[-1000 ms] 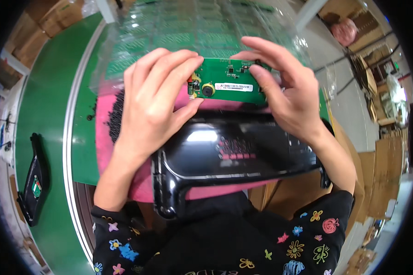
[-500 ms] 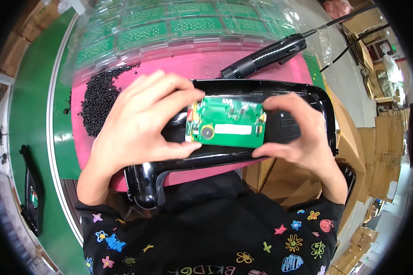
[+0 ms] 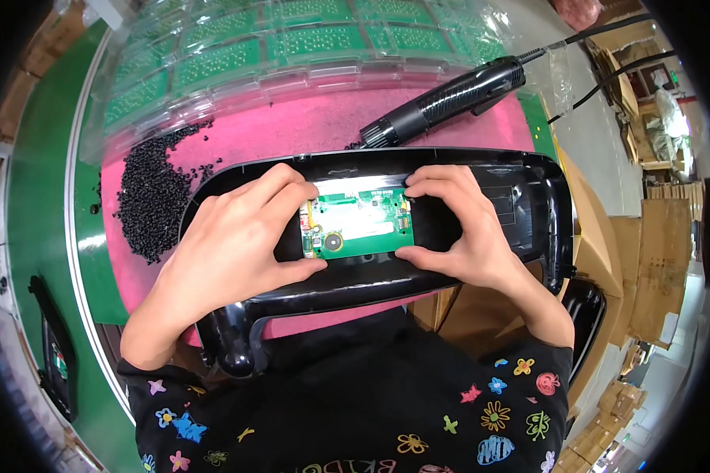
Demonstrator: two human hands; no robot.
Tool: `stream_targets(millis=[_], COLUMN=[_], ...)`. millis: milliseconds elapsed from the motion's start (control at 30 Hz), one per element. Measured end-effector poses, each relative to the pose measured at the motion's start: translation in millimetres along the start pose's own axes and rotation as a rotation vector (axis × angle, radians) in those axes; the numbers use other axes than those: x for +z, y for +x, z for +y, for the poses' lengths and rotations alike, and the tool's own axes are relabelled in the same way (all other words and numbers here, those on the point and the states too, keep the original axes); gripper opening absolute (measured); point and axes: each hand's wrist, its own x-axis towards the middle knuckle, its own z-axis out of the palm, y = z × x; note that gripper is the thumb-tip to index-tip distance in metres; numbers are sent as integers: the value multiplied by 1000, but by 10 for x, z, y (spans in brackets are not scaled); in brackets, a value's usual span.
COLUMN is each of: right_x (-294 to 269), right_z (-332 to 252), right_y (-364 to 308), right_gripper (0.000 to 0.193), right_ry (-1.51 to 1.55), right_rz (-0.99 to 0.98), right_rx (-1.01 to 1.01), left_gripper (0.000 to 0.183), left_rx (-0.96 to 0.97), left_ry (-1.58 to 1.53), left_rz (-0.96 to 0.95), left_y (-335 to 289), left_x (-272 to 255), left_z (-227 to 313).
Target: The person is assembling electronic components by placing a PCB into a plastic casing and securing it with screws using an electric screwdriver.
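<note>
1. Green worktop (image 3: 538, 134): shows past the right edge of the pink mat, up and right of the black plastic housing.
2. Pink mat (image 3: 308, 122): spread on the worktop, under the housing; bare stretch beyond the housing's far rim.
3. Black plastic housing (image 3: 521, 205) (landmark): hollow side up, across near part of mat; right end reaches past it.
4. Heap of small black screws (image 3: 154, 197): left of the housing, loose grains straggling toward it.
5. Black electric screwdriver (image 3: 450, 102): beyond the housing, slantwise, nose near its far rim.
6. Clear plastic tray (image 3: 323, 79): farther beyond the housing, near edge over the mat.
7. Second green surface (image 3: 47, 213): far left of the housing, past a pale rail (image 3: 77, 181); slim black plastic part (image 3: 46, 323) on it.
</note>
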Motion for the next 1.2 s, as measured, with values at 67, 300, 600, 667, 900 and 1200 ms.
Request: stream_targets(millis=[67,300,600,667,900,1200], right_x=[7,45,41,34,-6,-37], right_z=[4,29,10,14,-5,-42], right_y=[-1,26,28,37,26,15], right_gripper=[61,62,62,62,63,64], right_ry=[5,-9,-13,-12,-19,-33], right_rz=[3,7,-9,-13,-37,-60], right_rx=[6,12,29,30,47,64], left_gripper=[62,63,63,63,63,64], left_rx=[-19,-12,-10,-12,-21,-8], left_ry=[7,33,31,27,35,51], left_rz=[-6,27,34,31,8,-17], left_y=[-2,23,11,17,20,4], left_x=[-4,9,5,-1,-1,-41], left_z=[28,-8,8,2,28,46])
